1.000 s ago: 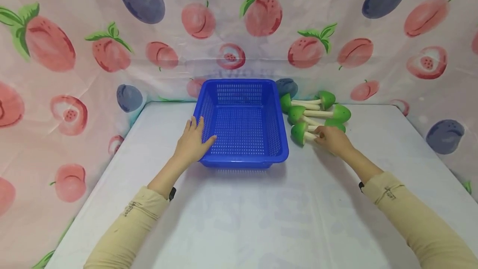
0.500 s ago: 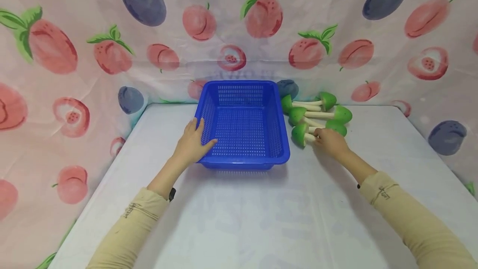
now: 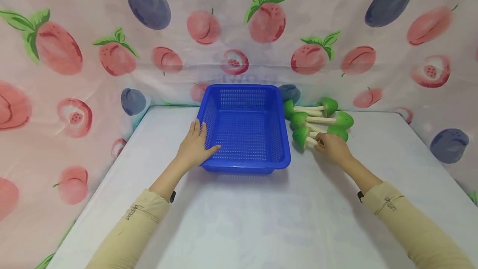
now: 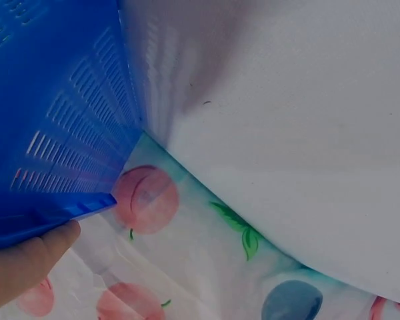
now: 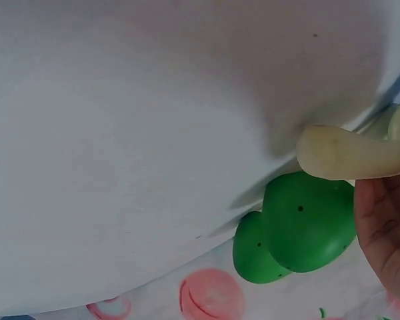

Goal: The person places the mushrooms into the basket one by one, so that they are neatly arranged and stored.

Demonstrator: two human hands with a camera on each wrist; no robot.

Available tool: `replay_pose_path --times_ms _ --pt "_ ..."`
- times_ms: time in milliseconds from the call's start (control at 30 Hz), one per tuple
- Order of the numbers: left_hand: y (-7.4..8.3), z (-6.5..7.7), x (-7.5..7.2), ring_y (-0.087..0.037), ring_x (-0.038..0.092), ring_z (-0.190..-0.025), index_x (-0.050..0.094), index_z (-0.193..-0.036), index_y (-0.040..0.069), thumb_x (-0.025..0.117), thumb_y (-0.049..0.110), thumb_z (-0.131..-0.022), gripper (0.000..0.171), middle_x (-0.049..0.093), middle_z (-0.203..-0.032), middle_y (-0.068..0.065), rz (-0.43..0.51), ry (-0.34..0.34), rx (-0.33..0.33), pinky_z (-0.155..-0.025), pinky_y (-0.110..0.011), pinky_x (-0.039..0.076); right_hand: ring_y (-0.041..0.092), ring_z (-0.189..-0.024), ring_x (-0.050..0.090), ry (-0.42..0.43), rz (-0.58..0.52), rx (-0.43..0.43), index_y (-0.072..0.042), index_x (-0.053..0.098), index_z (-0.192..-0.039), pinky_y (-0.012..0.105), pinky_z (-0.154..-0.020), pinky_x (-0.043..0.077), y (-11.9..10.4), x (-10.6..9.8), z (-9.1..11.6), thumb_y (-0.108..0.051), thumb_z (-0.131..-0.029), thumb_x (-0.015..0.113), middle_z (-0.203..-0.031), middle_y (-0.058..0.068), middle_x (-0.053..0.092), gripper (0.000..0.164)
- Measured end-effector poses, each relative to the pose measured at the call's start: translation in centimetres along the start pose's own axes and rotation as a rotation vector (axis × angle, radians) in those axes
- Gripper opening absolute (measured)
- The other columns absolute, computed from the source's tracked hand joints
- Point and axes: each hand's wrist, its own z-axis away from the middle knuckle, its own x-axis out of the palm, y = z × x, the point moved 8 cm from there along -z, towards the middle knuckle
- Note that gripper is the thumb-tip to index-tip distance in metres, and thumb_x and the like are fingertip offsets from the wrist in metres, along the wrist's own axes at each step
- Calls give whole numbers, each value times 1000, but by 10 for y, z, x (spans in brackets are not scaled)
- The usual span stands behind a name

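A blue plastic basket (image 3: 242,164) with slotted walls stands on the table, and nothing lies in it. My left hand (image 3: 193,146) rests on its left rim, fingers extended and thumb over the inner side; one finger (image 4: 57,243) shows against the rim in the left wrist view. To the right of the basket lies a pile of several toy mushrooms (image 3: 322,120) with green caps and pale stems. My right hand (image 3: 333,148) pinches the stem of the nearest mushroom (image 3: 301,137). In the right wrist view the pale stem end (image 5: 333,152) sticks out past the fingers.
A white cloth covers the table (image 3: 246,223). Behind and on both sides hangs a pink fruit-print curtain (image 3: 224,20), close to the basket's back and the mushrooms.
The head view has tilted up slightly, so everything sits a little lower. Both hands keep nearly the same places on the basket rim and the mushroom stem.
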Motion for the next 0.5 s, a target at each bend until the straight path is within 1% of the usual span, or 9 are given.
replay_pose_path --times_ms 133,233,333,400,433,500 --pt "-5 4 -2 -41 -1 -145 13 -146 -10 52 49 -91 89 1 -154 -30 -4 -1 -22 -113 -55 22 21 -62 54 19 -46 -19 9 63 -99 31 -54 43 -10 -3 -1 -5 -85 61 -76 17 64 19" --pt "-4 5 -2 -41 -2 -145 13 -146 -10 51 50 -91 89 1 -154 -30 4 -4 -15 -112 -56 22 22 -63 57 46 -65 -26 9 63 -98 33 -54 45 -14 -11 0 -5 -86 61 -77 18 65 18" --pt "-1 3 -1 -41 -2 -145 14 -146 -10 50 50 -92 89 1 -154 -30 12 -4 -5 -113 -56 21 26 -66 61 74 -101 -49 9 62 -99 38 -58 49 -14 -21 -1 -7 -87 60 -79 20 66 20" --pt "0 2 0 -41 -3 -145 14 -146 -10 51 49 -92 88 1 -154 -30 14 -4 -6 -114 -56 20 30 -69 63 85 -155 -60 9 62 -99 41 -62 52 -12 -25 -3 -11 -88 60 -82 22 66 23" --pt "0 1 1 -41 -2 -145 14 -146 -10 51 49 -92 88 1 -154 -30 14 -2 -5 -114 -55 19 28 -69 63 102 -203 -75 9 62 -98 39 -62 52 -10 -28 -5 -15 -89 61 -81 20 67 26" --pt "2 -1 1 -41 -2 -145 15 -146 -10 51 49 -92 88 1 -154 -30 13 2 0 -114 -54 19 31 -72 64 104 -271 -76 10 62 -100 40 -66 53 -8 -33 -6 -20 -90 61 -85 22 67 31"
